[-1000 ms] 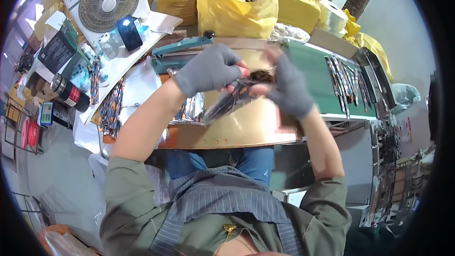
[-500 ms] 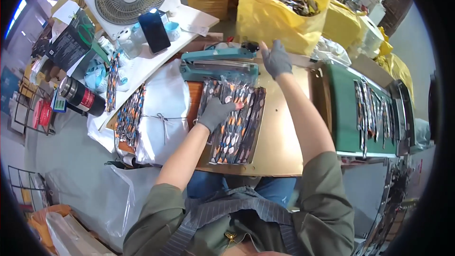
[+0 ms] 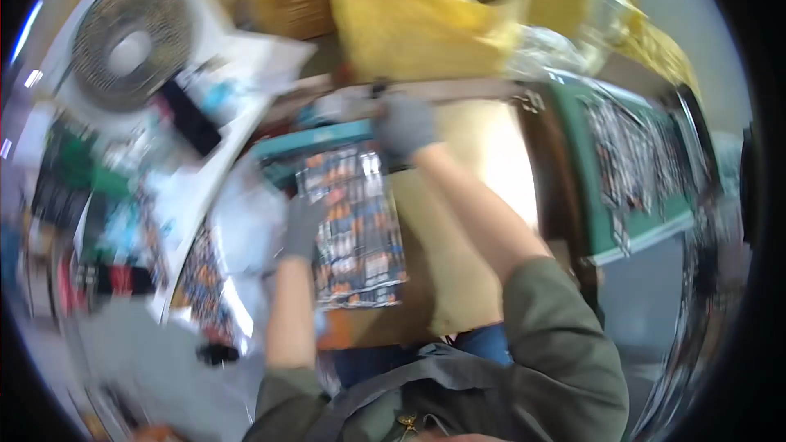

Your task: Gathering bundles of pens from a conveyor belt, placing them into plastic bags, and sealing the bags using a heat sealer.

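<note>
A clear flat bag of slim, dark patterned packets with orange, blue and white marks (image 3: 356, 233) lies on the table, its top end against a teal bench heat sealer (image 3: 315, 137). Along the bag's left edge is my left hand (image 3: 301, 227), in a grey fingerless glove; motion smears its fingers. My right hand (image 3: 405, 124), gloved the same way, is closed over the right end of the sealer's arm. That arm sits low across the bag's top end. Blur hides the finger detail.
A yellow sack (image 3: 409, 33) of packets stands behind the sealer. At right, a green-topped surface (image 3: 577, 164) carries a row of packets (image 3: 634, 160). To the left are a white fan (image 3: 131, 49), a dark phone (image 3: 187, 119), white plastic bags (image 3: 246, 217) and loose packets (image 3: 205, 278).
My right hand has come from beyond the sealer onto its arm's end, and the arm is lower. My left hand has gone from the bag's middle to its left edge. The view has shifted.
</note>
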Motion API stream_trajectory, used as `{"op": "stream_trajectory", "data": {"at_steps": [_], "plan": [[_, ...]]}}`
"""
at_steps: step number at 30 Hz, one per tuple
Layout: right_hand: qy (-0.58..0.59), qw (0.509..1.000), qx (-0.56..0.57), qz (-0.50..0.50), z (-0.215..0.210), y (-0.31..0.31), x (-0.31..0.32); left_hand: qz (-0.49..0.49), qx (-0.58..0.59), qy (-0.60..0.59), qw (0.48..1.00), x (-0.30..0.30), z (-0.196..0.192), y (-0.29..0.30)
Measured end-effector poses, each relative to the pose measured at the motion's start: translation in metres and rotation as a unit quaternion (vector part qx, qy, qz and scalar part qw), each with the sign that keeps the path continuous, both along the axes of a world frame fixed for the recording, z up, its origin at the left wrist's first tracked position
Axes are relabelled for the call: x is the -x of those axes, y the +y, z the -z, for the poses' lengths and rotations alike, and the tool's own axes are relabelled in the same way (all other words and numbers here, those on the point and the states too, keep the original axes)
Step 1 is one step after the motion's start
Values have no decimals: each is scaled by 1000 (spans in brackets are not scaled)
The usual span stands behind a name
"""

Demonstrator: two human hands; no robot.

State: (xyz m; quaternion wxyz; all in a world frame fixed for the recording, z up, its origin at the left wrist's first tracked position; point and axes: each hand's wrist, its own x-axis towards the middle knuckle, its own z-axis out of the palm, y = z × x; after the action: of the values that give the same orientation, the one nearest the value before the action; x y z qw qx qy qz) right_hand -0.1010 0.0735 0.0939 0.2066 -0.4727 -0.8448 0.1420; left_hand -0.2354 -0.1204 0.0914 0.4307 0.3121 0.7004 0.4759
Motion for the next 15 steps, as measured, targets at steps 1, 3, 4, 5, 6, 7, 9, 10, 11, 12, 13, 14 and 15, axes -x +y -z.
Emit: {"op": "stream_trajectory", "data": {"at_steps": [1,3,4,5,6,7,9,10,11,12,13,14,15], "plan": [[61,997,-45,4,7,-4,14,56,-51,14,997,14,15,-10],[71,997,-17,-5,1,-11,18,16,-54,-68,996,6,8,-27],[79,997,-9,2,-3,-12,18,-9,-13,-14,1000,15,24,-31],[82,996,-17,10,-4,-11,13,6,29,10,1000,17,23,-29],[87,996,-23,11,-7,-11,8,-6,-16,-51,999,15,32,-26],[85,996,-27,26,-7,-11,2,4,-26,-63,998,6,26,-19],[140,989,-30,44,-6,-11,-14,12,-20,-104,994,-8,16,-10],[143,988,-32,47,-6,-9,-27,11,-9,-114,993,-7,18,-10],[184,981,65,20,-7,1,-44,10,3,-120,993,-3,27,-9],[223,961,162,-3,-13,10,-64,13,19,-128,992,0,33,-8],[186,973,130,-40,-31,8,-96,-4,18,-122,992,13,34,-23],[110,985,113,70,-89,-18,-137,3,-28,23,999,20,36,-40],[101,979,50,170,-93,2,-196,25,-75,168,983,13,33,-48]]}}
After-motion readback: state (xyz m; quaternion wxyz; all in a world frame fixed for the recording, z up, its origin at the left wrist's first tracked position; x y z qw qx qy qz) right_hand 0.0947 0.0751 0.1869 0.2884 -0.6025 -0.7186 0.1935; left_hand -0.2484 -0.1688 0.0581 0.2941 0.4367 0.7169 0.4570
